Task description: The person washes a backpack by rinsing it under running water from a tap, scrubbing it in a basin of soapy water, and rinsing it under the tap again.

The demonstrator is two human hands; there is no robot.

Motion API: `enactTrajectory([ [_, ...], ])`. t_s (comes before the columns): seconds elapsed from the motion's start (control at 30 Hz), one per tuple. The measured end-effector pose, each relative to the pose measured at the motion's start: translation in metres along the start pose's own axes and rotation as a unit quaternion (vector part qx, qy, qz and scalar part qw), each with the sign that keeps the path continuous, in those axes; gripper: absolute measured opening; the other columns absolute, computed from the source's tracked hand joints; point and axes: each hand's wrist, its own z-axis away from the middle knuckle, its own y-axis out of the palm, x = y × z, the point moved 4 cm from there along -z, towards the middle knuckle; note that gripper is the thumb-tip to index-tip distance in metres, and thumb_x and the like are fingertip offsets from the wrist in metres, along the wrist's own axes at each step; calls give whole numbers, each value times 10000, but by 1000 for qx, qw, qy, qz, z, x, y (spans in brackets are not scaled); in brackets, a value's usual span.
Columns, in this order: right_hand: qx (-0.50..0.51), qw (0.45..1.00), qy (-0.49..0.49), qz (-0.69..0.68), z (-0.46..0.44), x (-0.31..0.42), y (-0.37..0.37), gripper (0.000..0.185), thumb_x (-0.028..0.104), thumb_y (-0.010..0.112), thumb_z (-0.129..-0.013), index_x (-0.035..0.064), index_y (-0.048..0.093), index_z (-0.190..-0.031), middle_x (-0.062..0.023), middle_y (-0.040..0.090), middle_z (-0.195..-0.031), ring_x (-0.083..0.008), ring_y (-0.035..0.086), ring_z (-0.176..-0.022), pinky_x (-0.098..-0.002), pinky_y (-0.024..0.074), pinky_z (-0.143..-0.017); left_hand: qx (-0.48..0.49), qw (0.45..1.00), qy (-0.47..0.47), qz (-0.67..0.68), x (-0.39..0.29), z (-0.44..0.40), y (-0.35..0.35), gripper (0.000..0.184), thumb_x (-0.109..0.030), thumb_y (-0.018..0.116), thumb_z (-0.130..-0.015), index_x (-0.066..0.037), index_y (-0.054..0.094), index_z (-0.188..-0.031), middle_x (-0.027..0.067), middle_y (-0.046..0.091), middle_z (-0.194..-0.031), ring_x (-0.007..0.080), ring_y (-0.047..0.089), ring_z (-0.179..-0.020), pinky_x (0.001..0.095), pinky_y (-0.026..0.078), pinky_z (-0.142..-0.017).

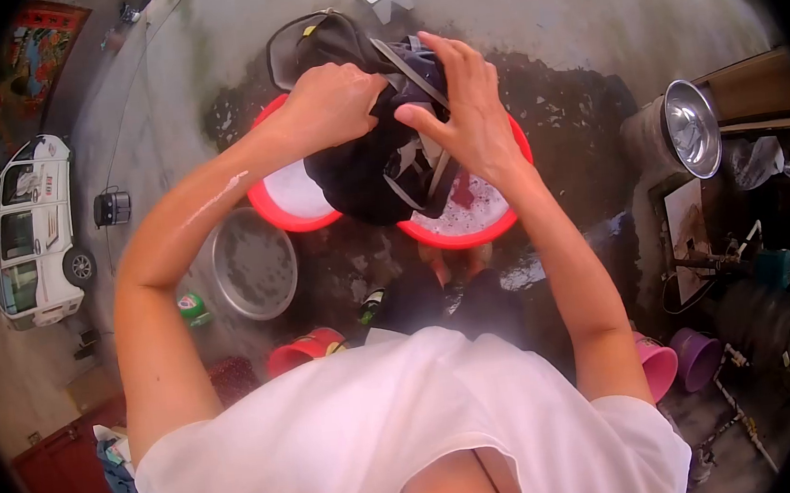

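Note:
A dark, wet-looking black bag (354, 170) with grey trim and a looped edge at its upper left is held up over two red basins. My left hand (334, 105) is closed in a fist on the bag's left side. On the other side, my right hand (469, 111) has the bag between its thumb and long-stretched fingers. Suds fill the left red basin (290, 220), partly covered by the bag and my forearm. In the right red basin (470, 237), foamy water surrounds something dark red that I cannot make out.
A round metal basin (255, 265) stands on the wet ground at left, near a green item (192, 306). A red bucket (302, 350) is close to my body. Rightward are a shiny metal bowl (693, 129), a pink bucket (656, 366) and a purple bucket (698, 357). A white van (32, 234) is parked far left.

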Motion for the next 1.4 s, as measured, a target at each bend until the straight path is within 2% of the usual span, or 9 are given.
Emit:
enactTrajectory([
  [0.13, -37, 988, 106, -106, 7, -102, 34, 211, 196, 571, -792, 17, 523, -893, -115, 562, -665, -239, 551, -553, -324, 425, -538, -65, 997, 1, -43, 14, 14, -25, 366, -111, 624, -621, -92, 565, -982, 123, 588, -786, 301, 558, -764, 378, 444, -639],
  [0.2, 11, 876, 388, -286, 58, -170, 51, 204, 186, 548, -806, -3, 544, -731, -50, 528, -522, -102, 485, -395, -249, 373, -371, -121, 992, -30, 5, 36, 24, -46, 417, -31, 607, -611, -135, 567, -1012, 63, 587, -822, 281, 555, -759, 359, 443, -655],
  [0.43, 378, 793, 416, -236, 124, -177, 61, 457, 359, 304, -844, 41, 622, -763, -59, 616, -677, -142, 586, -594, -263, 439, -516, -224, 961, 29, 158, 26, 4, -61, 278, 56, 528, -615, -43, 597, -866, 91, 569, -834, 244, 547, -800, 260, 421, -718],
  [0.67, 454, 665, 251, -537, 111, -92, -74, 438, 386, 610, -741, 9, 603, -964, -78, 620, -889, -183, 591, -809, -302, 486, -679, -308, 917, 94, 235, 22, 23, -84, 154, 65, 505, -619, -14, 596, -715, 83, 583, -908, 186, 548, -844, 248, 420, -753],
  [0.8, 38, 961, 184, -201, 53, -96, -77, 624, 357, 666, -685, -8, 460, -1147, -154, 554, -1032, -281, 532, -969, -337, 432, -818, -358, 895, 139, 226, -2, 48, -111, 115, 59, 518, -611, -24, 585, -654, 106, 595, -897, 197, 553, -863, 254, 421, -769],
  [0.9, -133, 989, 13, 71, 30, -82, -20, 556, 267, 687, -672, 42, 473, -1133, -171, 534, -1052, -293, 531, -944, -340, 428, -807, -359, 875, 214, 244, -14, 72, -131, 36, -42, 570, -655, -48, 546, -630, 131, 587, -918, 257, 546, -884, 334, 410, -814],
  [1.0, -7, 990, 81, -118, -3, -78, 10, 421, 211, 689, -670, 60, 544, -1036, -140, 585, -931, -260, 556, -869, -330, 419, -780, -333, 875, 282, 210, -18, 108, -150, 90, -135, 605, -682, -91, 534, -647, 135, 575, -945, 307, 536, -904, 374, 406, -817],
  [1.27, 232, 851, -55, -468, -64, 58, -23, 262, 51, 628, -672, 41, 530, -914, 10, 550, -813, -70, 494, -762, -185, 374, -730, -506, 848, -129, 89, -29, 317, -131, 258, 92, 479, -725, -10, 605, -925, 152, 534, -1123, 237, 501, -1047, 305, 371, -909],
  [1.4, 425, 775, -210, -419, -46, 141, -9, 469, 244, 616, -595, 45, 485, -1000, 27, 458, -811, -58, 422, -772, -183, 320, -696, -534, 751, -384, 56, -98, 428, -88, 412, 182, 372, -681, 4, 603, -972, 72, 584, -1012, 151, 517, -972, 234, 373, -880],
])
